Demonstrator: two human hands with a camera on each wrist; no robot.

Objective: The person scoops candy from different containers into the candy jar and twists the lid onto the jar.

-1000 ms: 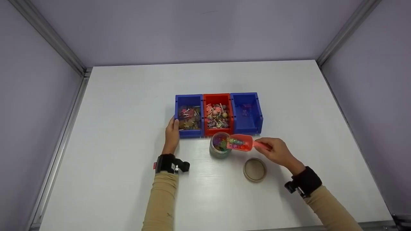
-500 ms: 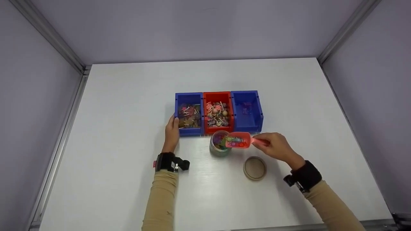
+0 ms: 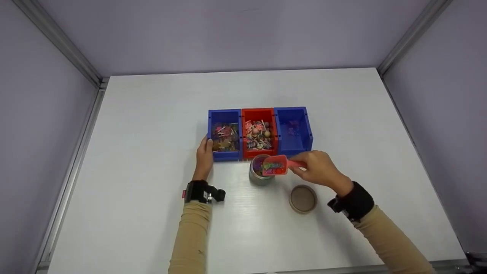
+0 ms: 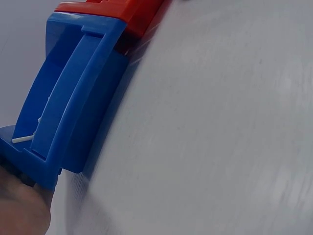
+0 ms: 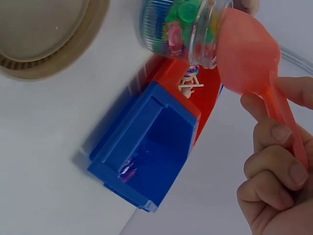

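Observation:
My right hand (image 3: 319,169) grips the handle of a coral-red scoop (image 5: 249,54), thumb and curled fingers round it. Small shiny coloured pieces (image 3: 274,166) lie in the scoop's bowl, whose front end overlaps the mouth of a glass jar (image 3: 260,179). Green, pink and purple pieces show inside the jar. On the left, my left hand (image 3: 204,158) rests against the outer side of the left blue bin (image 3: 227,156), thumb at its front corner; the far fingertips are hidden. That bin holds small lollipops (image 3: 224,133) and translucent pieces.
A red bin (image 3: 257,154) of small lollipops stands in the middle, joined to a right blue bin (image 3: 293,146) with a few pinkish pieces at its back. A round beige lid (image 3: 303,198) lies right of the jar. Pale walls (image 3: 243,34) enclose the white table (image 3: 152,114).
My right hand has moved left and slightly up, bringing the scoop further over the jar's mouth. The pieces are still in the scoop. My left hand stays at the blue bin.

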